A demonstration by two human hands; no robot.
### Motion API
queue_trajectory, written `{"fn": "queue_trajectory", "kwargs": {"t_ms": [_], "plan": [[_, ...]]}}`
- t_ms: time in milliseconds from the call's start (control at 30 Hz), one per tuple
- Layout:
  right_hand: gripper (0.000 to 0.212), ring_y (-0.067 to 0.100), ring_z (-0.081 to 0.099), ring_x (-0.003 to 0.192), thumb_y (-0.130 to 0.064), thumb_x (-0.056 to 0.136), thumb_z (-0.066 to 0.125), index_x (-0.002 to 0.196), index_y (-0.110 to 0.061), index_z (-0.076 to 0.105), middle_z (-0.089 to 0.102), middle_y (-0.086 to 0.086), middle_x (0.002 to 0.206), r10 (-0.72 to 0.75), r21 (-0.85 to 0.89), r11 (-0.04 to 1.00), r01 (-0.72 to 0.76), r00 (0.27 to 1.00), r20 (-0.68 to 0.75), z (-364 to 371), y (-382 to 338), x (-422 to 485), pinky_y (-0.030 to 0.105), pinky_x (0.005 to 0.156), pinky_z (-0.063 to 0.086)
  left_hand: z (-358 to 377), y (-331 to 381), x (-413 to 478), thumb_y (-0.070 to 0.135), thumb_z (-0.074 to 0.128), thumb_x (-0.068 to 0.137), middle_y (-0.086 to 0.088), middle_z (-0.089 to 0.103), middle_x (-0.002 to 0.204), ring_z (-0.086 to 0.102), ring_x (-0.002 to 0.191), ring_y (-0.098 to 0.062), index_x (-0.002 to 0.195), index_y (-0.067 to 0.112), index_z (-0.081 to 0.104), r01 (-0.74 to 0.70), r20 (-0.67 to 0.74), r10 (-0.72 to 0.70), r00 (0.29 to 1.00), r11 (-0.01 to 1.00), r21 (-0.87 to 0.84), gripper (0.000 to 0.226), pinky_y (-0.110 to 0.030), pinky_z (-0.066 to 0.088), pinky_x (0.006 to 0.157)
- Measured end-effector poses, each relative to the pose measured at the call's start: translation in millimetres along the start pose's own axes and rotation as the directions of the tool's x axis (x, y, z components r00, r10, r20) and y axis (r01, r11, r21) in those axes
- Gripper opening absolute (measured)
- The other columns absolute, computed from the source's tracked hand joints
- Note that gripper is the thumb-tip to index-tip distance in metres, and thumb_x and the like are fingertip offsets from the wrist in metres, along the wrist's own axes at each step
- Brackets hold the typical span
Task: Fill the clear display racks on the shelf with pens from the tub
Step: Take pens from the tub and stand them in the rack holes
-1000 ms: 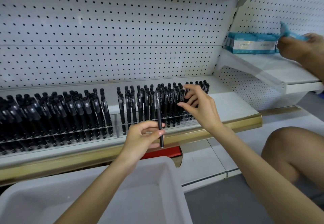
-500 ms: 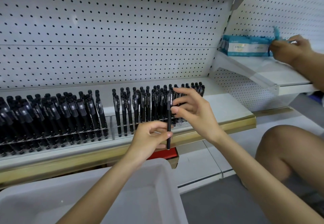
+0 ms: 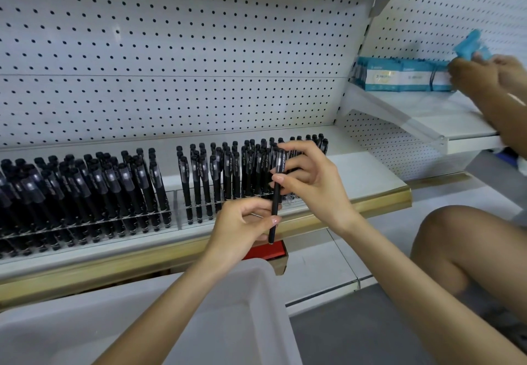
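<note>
Fingers (image 3: pixel 262 219) of our left hand (image 3: pixel 239 230) pinch pen (image 3: pixel 275 202) upright; right hand (image 3: pixel 313 187) pinches higher, likely to slot it in right rack (image 3: pixel 179 207).

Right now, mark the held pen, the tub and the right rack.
pen (image 3: pixel 275 203), head view, barrel between the hands.
tub (image 3: pixel 245 307), head view, bare inner wall.
right rack (image 3: pixel 177 207), head view, clear left end wall.
</note>
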State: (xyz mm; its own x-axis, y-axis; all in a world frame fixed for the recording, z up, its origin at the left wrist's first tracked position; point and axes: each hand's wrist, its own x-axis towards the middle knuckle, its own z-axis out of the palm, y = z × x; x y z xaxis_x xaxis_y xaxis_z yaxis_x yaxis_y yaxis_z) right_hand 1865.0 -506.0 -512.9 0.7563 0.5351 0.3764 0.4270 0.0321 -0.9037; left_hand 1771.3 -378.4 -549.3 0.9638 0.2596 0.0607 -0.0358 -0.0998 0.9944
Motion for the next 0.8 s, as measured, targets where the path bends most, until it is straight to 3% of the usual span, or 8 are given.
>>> {"fn": "queue_trajectory", "kwargs": {"t_ms": [100, 167, 233, 300, 433, 500, 633, 800], "plan": [[0.040, 0.040, 0.067, 0.081, 0.000, 0.082, 0.070, 0.110, -0.023, 0.054, 0.057, 0.034, 0.098, 0.000, 0.040, 0.999, 0.001, 0.999, -0.046, -4.9, -3.1, 3.0, 0.031, 0.068, 0.058, -3.6, -4.3, 2.0, 0.015, 0.070, 0.084, 0.016, 0.071, 0.078, 0.065, 0.077, 0.001, 0.086, 0.030, 0.070, -0.123, -0.015, 0.127, 0.992, 0.979, 0.163, 0.016, -0.018, 0.053, 0.073], [0.040, 0.037, 0.069, 0.078, 0.000, 0.079, 0.072, 0.107, -0.023, 0.053, 0.060, 0.025, 0.088, -0.012, 0.047, 0.999, 0.018, 0.992, -0.125, -13.4, -4.8, 7.3, 0.031, 0.068, 0.058, -11.9, -9.4, 0.9, 0.029, 0.063, 0.088, 0.017, 0.068, 0.092, 0.063, 0.086, 0.003, 0.100, 0.028, 0.071, -0.226, -0.007, 0.248, 0.969, 0.893, 0.389, 0.014, -0.017, 0.052, 0.078], [0.042, 0.034, 0.069, 0.078, -0.004, 0.078, 0.073, 0.106, -0.027, 0.052, 0.062, 0.009, 0.080, -0.041, 0.011, 0.999, 0.045, 0.976, -0.215, -25.9, -5.5, 11.7, 0.036, 0.072, 0.058, -23.2, -16.3, -2.4, 0.042, 0.050, 0.092, 0.016, 0.065, 0.102, 0.061, 0.092, 0.002, 0.111, 0.024, 0.068, -0.302, 0.046, 0.371, 0.928, 0.674, 0.674, 0.032, -0.021, 0.052, 0.078], [0.043, 0.025, 0.069, 0.078, -0.007, 0.079, 0.075, 0.107, -0.031, 0.052, 0.062, 0.001, 0.079, -0.093, -0.091, 0.993, 0.069, 0.949, -0.301, -38.7, -3.2, 15.5, 0.036, 0.077, 0.057, -32.7, -24.0, -4.9, 0.045, 0.040, 0.095, 0.008, 0.065, 0.107, 0.063, 0.095, -0.006, 0.115, 0.019, 0.066, -0.332, 0.116, 0.447, 0.887, 0.442, 0.833, 0.042, -0.027, 0.056, 0.072], [0.043, 0.004, 0.062, 0.072, -0.009, 0.079, 0.076, 0.108, -0.028, 0.051, 0.060, -0.005, 0.081, -0.192, -0.237, 0.967, 0.096, 0.885, -0.424, -49.4, 4.2, 21.1, 0.023, 0.077, 0.052, -40.9, -40.6, -2.4, 0.045, 0.043, 0.095, -0.006, 0.063, 0.123, 0.062, 0.111, -0.020, 0.125, 0.010, 0.059, -0.286, 0.171, 0.428, 0.888, 0.221, 0.932, 0.049, -0.039, 0.054, 0.090], [0.044, 0.001, 0.062, 0.071, -0.010, 0.079, 0.076, 0.108, -0.031, 0.050, 0.059, -0.010, 0.081, -0.231, -0.284, 0.952, 0.112, 0.871, -0.433, -48.9, 7.5, 23.3, 0.019, 0.075, 0.051, -41.9, -44.6, -1.2, 0.047, 0.038, 0.096, -0.006, 0.062, 0.126, 0.061, 0.115, -0.020, 0.127, 0.011, 0.058, -0.273, 0.186, 0.423, 0.887, 0.156, 0.949, 0.052, -0.037, 0.045, 0.096], [0.048, 0.001, 0.062, 0.074, -0.012, 0.079, 0.076, 0.102, -0.042, 0.046, 0.059, -0.013, 0.082, -0.261, -0.350, 0.928, 0.132, 0.897, -0.356, -43.3, 15.7, 27.1, 0.017, 0.075, 0.051, -40.3, -43.4, 0.0, 0.049, 0.030, 0.092, -0.005, 0.063, 0.125, 0.061, 0.114, -0.018, 0.127, 0.012, 0.058, -0.273, 0.206, 0.394, 0.896, 0.124, 0.954, 0.058, -0.036, 0.045, 0.097], [0.040, 0.002, 0.062, 0.074, -0.014, 0.078, 0.077, 0.105, -0.026, 0.049, 0.059, -0.013, 0.084, -0.235, -0.373, 0.922, 0.103, 0.915, -0.328, -39.2, 28.1, 31.8, 0.012, 0.072, 0.049, -39.9, -43.4, -0.1, 0.048, 0.031, 0.091, -0.003, 0.064, 0.124, 0.062, 0.113, -0.016, 0.124, 0.013, 0.061, -0.269, 0.210, 0.374, 0.903, 0.112, 0.957, 0.057, -0.034, 0.046, 0.096]]}}
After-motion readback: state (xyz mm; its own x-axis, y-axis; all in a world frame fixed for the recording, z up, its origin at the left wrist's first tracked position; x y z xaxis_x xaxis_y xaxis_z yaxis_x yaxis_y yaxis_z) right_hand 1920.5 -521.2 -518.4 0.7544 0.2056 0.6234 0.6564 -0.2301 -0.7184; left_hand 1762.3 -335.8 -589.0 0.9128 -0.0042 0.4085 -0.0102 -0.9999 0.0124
